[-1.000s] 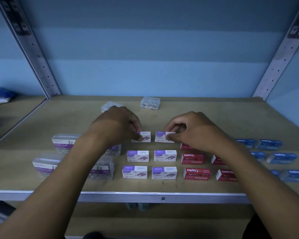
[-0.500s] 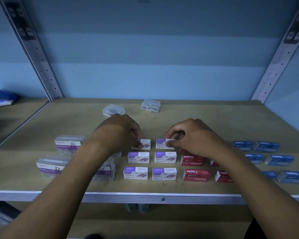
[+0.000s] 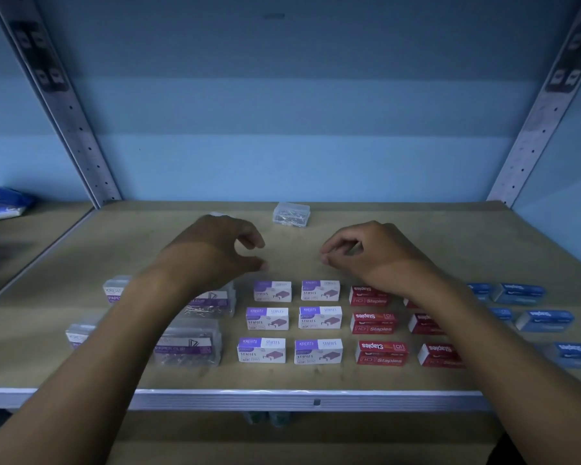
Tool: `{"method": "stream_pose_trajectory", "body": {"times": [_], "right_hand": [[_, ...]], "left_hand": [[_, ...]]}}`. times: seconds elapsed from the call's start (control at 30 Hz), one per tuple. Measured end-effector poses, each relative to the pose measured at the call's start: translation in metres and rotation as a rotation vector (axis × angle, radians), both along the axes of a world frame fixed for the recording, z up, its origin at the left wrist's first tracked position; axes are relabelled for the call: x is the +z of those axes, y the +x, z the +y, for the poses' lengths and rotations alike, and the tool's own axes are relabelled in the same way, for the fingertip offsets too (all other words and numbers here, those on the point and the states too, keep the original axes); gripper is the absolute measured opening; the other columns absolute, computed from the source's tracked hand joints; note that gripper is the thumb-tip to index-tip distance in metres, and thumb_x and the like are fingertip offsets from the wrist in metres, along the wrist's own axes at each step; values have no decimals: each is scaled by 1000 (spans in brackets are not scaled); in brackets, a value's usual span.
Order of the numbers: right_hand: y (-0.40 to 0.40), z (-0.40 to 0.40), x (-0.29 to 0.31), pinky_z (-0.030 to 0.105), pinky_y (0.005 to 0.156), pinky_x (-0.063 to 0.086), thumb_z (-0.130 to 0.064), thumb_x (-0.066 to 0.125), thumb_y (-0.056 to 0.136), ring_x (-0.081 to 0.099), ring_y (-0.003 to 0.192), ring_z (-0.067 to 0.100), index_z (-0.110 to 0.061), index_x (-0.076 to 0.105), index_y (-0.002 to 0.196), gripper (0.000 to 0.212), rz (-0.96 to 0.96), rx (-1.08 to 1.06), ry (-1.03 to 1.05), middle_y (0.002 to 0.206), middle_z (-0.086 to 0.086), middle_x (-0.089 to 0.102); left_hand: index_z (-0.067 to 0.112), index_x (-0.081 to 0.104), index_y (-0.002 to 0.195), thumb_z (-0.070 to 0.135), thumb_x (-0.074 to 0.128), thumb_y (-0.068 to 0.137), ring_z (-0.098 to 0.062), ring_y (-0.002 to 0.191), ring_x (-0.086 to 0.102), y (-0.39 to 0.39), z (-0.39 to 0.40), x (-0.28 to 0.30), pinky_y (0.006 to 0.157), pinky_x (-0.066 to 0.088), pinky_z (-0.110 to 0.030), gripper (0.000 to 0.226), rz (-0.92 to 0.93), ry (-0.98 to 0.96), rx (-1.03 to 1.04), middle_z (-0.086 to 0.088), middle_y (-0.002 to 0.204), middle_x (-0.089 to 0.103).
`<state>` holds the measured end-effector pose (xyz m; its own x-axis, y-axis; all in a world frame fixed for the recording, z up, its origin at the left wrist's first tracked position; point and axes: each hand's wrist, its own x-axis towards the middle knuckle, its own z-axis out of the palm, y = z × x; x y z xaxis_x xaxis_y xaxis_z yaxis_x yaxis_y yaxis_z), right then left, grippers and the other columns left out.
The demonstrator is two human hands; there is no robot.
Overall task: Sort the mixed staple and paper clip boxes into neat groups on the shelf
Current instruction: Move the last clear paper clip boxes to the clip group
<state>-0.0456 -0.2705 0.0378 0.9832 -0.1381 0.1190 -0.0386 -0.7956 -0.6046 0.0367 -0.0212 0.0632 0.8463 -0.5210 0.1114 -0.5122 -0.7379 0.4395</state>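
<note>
Several purple-and-white staple boxes (image 3: 272,291) lie in two tidy columns on the wooden shelf (image 3: 416,236). Red staple boxes (image 3: 373,323) sit to their right, blue staple boxes (image 3: 519,293) further right. Clear paper clip boxes with purple labels (image 3: 188,345) lie at the left, partly under my left forearm. My left hand (image 3: 215,253) hovers above the back purple row, fingers curled apart and holding nothing. My right hand (image 3: 369,253) hovers level with it, fingers loosely curled, also holding nothing.
A small clear box of clips (image 3: 291,214) stands alone near the back of the shelf. Another clear box is mostly hidden behind my left hand. Perforated metal uprights (image 3: 71,122) frame the bay. Blue packets (image 3: 0,203) lie on the neighbouring shelf at the left.
Both hands have let go of the two back purple staple boxes and lifted away toward the back of the shelf. The boxes now lie in line with their columns.
</note>
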Motion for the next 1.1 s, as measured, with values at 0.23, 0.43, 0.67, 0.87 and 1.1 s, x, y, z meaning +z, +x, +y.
{"method": "stream_pose_trajectory", "body": {"times": [0.23, 0.43, 0.67, 0.87, 1.1], "right_hand": [[48, -4, 1, 43, 97, 51, -42, 70, 84, 59, 110, 14, -38, 66, 116, 33, 10, 34, -243, 115, -6, 64], [90, 3, 9, 44, 98, 46, -42, 67, 86, 49, 124, 26, -36, 52, 135, 52, 62, 29, -372, 133, 0, 50], [126, 4, -1, 44, 98, 45, -42, 67, 87, 43, 130, 30, -34, 43, 143, 62, 134, 17, -464, 140, 2, 48], [140, 3, -17, 46, 103, 44, -42, 63, 91, 44, 128, 32, -33, 43, 145, 59, 143, -27, -415, 137, 5, 55], [146, 5, -24, 45, 100, 48, -41, 76, 82, 53, 122, 27, -28, 58, 131, 53, 43, -62, -303, 129, 2, 64]], "left_hand": [[31, 62, 120, 32, 79, 78, -20, 115, 54, 44, 21, 4, 93, 44, -34, 45, -172, 254, 22, 5, 124, 62], [31, 56, 126, 31, 83, 72, -24, 119, 54, 69, 23, -1, 92, 50, -46, 60, -274, 406, -25, 3, 128, 59], [30, 49, 137, 30, 82, 74, -24, 125, 51, 86, 10, 3, 93, 50, -45, 71, -308, 566, -53, 3, 138, 53], [27, 35, 149, 29, 80, 78, -25, 137, 40, 95, 1, 1, 103, 44, -45, 84, -256, 679, -43, 3, 153, 40], [37, 54, 135, 29, 79, 77, -24, 124, 55, 111, 11, -11, 96, 50, -43, 64, -223, 624, -39, 1, 135, 59]]}}
